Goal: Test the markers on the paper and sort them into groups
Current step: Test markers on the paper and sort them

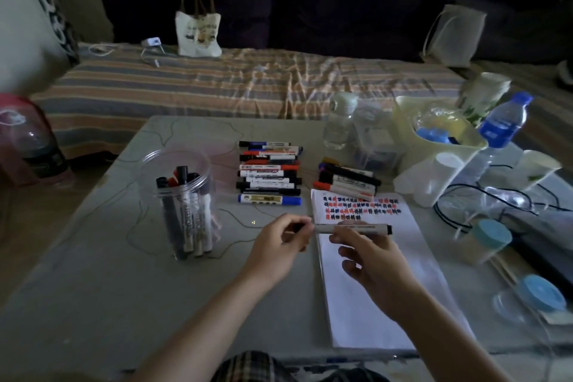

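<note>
Right now your left hand (280, 239) pinches one end of a white-barrelled marker with a black cap (352, 229), and your right hand (369, 253) grips its barrel above the white paper pad (381, 288). Beyond, sorted markers (269, 172) lie on the bench (93, 273); more stand in a clear plastic jar (181, 195).

Two marker piles (269, 170), one jar (179, 195)

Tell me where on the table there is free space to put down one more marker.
Free: the grey table in front of the clear jar, left of the left hand; also the strip between the blue marker and that hand. The lower paper is blank. Crowded: the right side, with bottles, the cream basket and cables.
</note>
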{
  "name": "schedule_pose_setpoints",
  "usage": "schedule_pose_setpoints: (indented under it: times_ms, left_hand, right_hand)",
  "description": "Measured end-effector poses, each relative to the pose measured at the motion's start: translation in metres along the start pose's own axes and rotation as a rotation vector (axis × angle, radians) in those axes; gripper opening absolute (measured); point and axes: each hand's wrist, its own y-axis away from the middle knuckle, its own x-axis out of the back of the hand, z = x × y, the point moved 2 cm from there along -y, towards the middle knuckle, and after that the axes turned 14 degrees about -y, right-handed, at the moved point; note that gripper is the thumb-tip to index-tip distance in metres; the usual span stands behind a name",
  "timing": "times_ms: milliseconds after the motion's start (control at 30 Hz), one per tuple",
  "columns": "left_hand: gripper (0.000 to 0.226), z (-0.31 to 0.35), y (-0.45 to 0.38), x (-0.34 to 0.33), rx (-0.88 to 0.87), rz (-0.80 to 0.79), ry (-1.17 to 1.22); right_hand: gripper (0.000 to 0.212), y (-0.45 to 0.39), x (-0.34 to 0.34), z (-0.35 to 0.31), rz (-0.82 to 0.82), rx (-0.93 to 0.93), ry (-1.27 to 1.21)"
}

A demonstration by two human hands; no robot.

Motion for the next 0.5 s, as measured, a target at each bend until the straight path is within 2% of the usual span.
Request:
schedule_pose_setpoints:
  times_ms: [133, 233, 400, 500]
  left_hand:
    - [0.014, 0.018, 0.002, -0.002, 0.307, 0.091, 0.457]
    - [0.011, 0.026, 0.002, 0.002, 0.423, 0.054, 0.727]
    - [0.017, 0.033, 0.0, -0.001, 0.362, -0.013, 0.72]
    - [0.017, 0.036, -0.002, -0.01, 0.315, -0.085, 0.655]
  right_hand:
    - [0.019, 0.014, 0.008, -0.005, -0.081, -0.091, -0.15]
    - [0.028, 0.02, 0.015, -0.009, -0.165, -0.174, -0.153]
    - [0.015, 0.018, 0.02, -0.016, -0.224, -0.173, 0.091]
    - [0.024, 0.015, 0.009, -0.021, -0.244, -0.09, 0.408]
